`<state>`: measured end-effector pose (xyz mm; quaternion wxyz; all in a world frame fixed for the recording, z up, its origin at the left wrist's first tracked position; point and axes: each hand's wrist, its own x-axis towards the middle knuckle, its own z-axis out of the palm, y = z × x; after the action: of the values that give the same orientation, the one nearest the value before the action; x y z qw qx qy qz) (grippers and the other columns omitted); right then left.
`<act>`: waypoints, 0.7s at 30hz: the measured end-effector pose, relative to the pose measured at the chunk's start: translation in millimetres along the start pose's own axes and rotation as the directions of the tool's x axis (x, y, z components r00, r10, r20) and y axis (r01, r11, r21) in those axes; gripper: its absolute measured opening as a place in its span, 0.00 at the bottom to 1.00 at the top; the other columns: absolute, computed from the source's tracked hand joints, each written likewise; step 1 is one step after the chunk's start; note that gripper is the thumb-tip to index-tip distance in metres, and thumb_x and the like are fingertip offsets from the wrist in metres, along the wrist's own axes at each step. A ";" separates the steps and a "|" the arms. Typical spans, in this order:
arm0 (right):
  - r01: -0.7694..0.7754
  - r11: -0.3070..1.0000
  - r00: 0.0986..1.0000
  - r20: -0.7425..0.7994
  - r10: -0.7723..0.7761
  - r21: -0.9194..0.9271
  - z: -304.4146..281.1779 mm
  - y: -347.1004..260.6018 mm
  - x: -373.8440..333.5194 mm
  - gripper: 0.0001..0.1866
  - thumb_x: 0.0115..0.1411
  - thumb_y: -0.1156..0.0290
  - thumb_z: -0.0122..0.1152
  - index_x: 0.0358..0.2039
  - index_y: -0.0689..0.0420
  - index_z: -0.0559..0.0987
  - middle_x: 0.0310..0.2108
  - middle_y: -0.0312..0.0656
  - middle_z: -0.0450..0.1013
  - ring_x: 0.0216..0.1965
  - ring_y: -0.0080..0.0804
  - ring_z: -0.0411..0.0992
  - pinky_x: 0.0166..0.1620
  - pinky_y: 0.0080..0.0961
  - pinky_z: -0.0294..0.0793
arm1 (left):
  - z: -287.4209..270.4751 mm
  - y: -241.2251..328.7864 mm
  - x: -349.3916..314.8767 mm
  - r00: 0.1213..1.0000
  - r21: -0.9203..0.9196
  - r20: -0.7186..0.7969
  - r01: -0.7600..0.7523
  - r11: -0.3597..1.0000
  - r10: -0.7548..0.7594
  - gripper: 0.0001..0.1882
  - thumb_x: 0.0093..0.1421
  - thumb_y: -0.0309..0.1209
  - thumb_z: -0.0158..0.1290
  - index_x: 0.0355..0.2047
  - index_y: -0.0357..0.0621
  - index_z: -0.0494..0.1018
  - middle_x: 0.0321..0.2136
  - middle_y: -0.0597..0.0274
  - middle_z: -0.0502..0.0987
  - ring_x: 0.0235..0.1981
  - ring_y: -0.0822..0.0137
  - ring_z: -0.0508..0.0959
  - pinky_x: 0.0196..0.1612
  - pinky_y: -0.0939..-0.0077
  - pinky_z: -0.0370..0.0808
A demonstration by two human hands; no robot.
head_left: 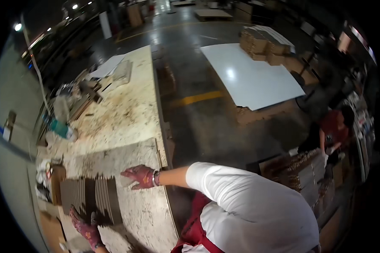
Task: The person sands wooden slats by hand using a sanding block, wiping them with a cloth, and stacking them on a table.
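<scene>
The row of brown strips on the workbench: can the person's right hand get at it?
Probably yes: the gloved right hand is just beside the brown strips, and nothing visible blocks the small gap between them.

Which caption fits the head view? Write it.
Gloved left hand at a row of brown strips, right hand nearby, workbench below.

Free bench (128,103) beyond strips (99,196), bottle (61,127) at left

One fisheye view looks down and forward from the wearer's head, the white sleeve (253,202) close below it at lower right, the floor (194,139) receding toward the top.
</scene>
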<state>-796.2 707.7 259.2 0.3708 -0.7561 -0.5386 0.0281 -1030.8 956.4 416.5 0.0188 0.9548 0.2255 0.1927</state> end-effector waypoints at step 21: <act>-0.224 0.297 0.823 0.017 0.567 0.928 -74.8 44.0 -39.2 0.24 0.61 0.71 0.59 0.57 0.63 0.68 0.56 0.47 0.67 0.55 0.35 0.66 0.57 0.29 0.67 | -7.8 143.1 -4.5 0.706 -0.429 0.672 0.617 0.660 -0.224 0.45 0.48 0.39 0.68 0.60 0.31 0.59 0.48 0.50 0.74 0.48 0.64 0.74 0.53 0.72 0.70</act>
<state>-744.6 628.9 273.3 0.7779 -0.5370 -0.1612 0.2837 -976.8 825.6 439.8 0.4474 0.8183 0.3578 -0.0459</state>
